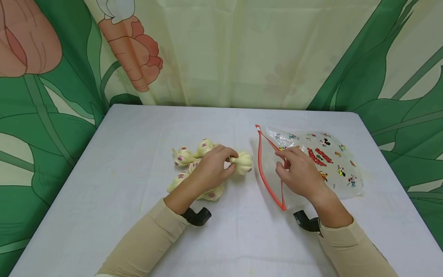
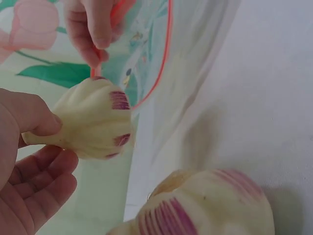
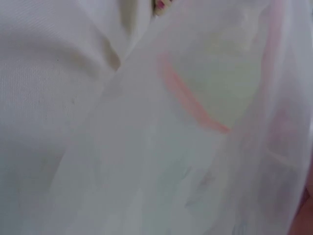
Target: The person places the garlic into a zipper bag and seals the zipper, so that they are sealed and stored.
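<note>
Over white cloth (image 1: 242,242), the left hand (image 1: 215,166) pinches a ribbed, purple-streaked garlic bulb (image 1: 244,163) by its stem (image 2: 40,139) — just beside a clear plastic bag (image 1: 337,169), its red rim (image 1: 272,193) pinched in the right hand (image 1: 302,171).

1. The left hand (image 1: 215,167) is raised just left of the plastic bag (image 1: 340,156). Its thumb and forefinger form a holding pinch, and the other fingers bend loosely.
2. The left forearm (image 1: 143,242), in a beige sleeve, slants forward and rightward in the direction of the bag.
3. The right hand (image 1: 301,171) is at the bag's mouth, pinching its rim between thumb and fingers, knuckles bent.
4. The right forearm (image 1: 356,246), also beige-sleeved, slants forward and leftward from the bag's near side.
</note>
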The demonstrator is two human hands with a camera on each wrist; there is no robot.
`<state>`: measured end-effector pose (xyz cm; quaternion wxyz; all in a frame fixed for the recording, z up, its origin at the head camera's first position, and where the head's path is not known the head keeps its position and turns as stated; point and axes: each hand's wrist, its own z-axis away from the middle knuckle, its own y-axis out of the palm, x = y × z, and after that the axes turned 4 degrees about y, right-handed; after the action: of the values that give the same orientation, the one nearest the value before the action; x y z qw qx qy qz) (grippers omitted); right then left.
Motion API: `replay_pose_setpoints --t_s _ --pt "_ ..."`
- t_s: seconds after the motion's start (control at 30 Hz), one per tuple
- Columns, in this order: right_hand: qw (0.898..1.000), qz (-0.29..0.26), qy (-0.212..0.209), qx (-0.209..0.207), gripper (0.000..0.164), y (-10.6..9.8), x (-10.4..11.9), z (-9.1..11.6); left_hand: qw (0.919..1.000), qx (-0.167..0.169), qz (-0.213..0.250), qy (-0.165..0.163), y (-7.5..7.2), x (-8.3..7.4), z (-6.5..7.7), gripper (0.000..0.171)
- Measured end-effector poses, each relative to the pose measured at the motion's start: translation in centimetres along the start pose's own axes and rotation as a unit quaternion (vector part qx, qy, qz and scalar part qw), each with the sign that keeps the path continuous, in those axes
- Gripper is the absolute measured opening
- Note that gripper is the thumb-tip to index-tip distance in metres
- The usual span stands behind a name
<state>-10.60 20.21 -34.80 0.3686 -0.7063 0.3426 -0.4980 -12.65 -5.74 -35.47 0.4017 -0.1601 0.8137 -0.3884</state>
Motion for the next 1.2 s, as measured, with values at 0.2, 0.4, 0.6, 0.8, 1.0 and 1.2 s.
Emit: replay_pose_setpoints --t_s 0.2,0.4,0.6,0.8,1.0,1.2 --pt "1.0 0.001 -0.014 -0.008 0.03 0.1 0.0 0.0 0.9998 -0.006 0.02 -0.003 0.2 -0.4 -0.2 0.015" --pt "1.0 -0.001 -0.021 -0.015 0.03 0.0 0.1 0.1 0.9992 -0.009 0.037 -0.015 0.4 -0.7 -0.4 0.014" --pt "1.0 -0.002 -0.025 -0.015 0.03 0.0 0.2 0.3 0.9955 -0.01 0.076 -0.056 1.1 -1.0 -0.4 0.013" --pt "0.999 0.002 -0.039 -0.027 0.029 0.1 0.2 0.3 0.9785 -0.002 0.167 -0.121 2.6 -2.1 -0.8 0.014" --pt "0.998 -0.011 -0.046 -0.032 0.028 0.1 0.2 0.4 0.9771 -0.017 0.164 -0.135 3.7 -3.2 -1.4 0.01" --pt "0.997 -0.016 -0.054 -0.05 0.027 0.0 0.3 0.4 0.9827 -0.027 0.12 -0.139 4.5 -3.7 -2.1 0.008"
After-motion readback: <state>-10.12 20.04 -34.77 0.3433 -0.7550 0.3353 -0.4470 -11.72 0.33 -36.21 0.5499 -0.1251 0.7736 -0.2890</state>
